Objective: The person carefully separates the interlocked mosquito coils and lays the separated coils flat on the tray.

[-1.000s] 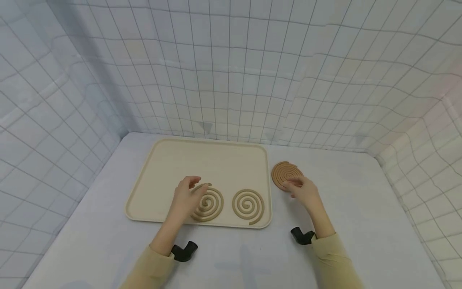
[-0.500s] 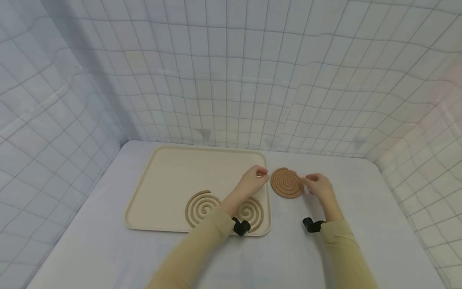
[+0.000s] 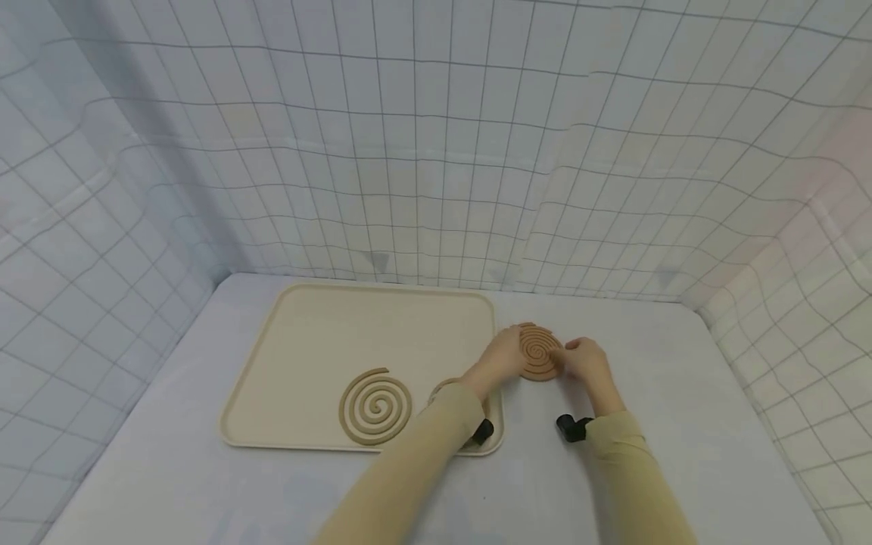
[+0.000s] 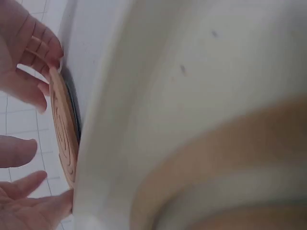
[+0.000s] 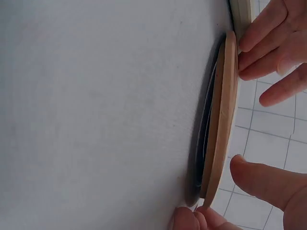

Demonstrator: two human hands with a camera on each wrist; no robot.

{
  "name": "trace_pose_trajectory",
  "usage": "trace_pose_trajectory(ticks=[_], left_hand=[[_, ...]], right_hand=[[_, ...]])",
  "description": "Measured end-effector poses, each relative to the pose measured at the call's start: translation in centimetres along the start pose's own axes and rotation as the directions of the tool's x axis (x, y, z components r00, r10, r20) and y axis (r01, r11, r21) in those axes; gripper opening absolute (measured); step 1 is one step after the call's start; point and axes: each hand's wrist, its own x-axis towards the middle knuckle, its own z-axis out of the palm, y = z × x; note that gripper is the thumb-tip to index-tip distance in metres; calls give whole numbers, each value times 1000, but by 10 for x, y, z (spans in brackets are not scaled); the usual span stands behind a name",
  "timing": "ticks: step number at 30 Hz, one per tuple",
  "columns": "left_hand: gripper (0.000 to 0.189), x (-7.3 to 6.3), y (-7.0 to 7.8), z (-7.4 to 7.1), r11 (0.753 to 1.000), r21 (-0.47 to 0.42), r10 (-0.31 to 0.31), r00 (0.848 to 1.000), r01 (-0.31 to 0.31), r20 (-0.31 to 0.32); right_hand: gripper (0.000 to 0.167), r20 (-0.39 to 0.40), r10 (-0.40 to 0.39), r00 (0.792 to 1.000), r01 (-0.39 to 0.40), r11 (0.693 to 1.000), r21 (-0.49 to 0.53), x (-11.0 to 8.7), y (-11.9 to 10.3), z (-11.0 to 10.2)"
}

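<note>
A brown mosquito coil (image 3: 537, 352), its spiral packed tightly, is flat to the right of the tray. My left hand (image 3: 504, 356) reaches across the tray's right side to the coil's left edge, fingers extended along it. At the opposite edge is my right hand (image 3: 587, 362); its fingertips (image 5: 184, 218) touch the rim in the right wrist view, while the thumb stands away. Edge-on, the coil (image 5: 223, 115) shows two layers with a dark, thin layer beneath. A looser tan coil (image 3: 375, 407) lies in the tray; another tan coil (image 3: 437, 389) is mostly hidden by my left sleeve.
The cream tray (image 3: 381, 325) with a low raised rim fills the left and middle of the white table (image 3: 654, 378). White gridded sheets (image 3: 436, 151) rise at the back and both sides. Black wrist mounts (image 3: 571, 428) sit on the wrists.
My left hand has swung right from over the tan coil in the tray to the brown coil's left edge. My right hand has shifted to the coil's right edge.
</note>
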Motion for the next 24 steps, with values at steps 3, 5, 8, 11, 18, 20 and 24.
trace_pose_trajectory(ticks=[3,5,8,11,18,20,24], left_hand=[[61,2,3,6,999,48,24,1000,-24,0],[59,1,5,8,999,52,-13,1000,14,-20],[55,0,6,9,997,-12,-76,996,75,-45],[47,-1,4,8,992,-86,-101,993,96,-61],[43,-5,-2,5,952,-290,-140,984,101,-115],[50,-6,-4,4,929,-354,-168,976,109,-141],[67,-12,-2,0,873,-478,-196,968,101,-155]], right_hand=[[55,-5,13,1000,-13,1000,15,0,-3,2],[55,-8,28,1000,-27,998,51,1,-4,3],[55,4,72,997,-72,986,150,3,0,5],[55,22,100,995,-102,959,266,5,5,5],[67,71,77,995,-102,863,495,5,7,-1],[70,77,56,995,-89,839,537,1,4,-4],[72,72,-2,997,-43,785,617,-12,-6,-9]])
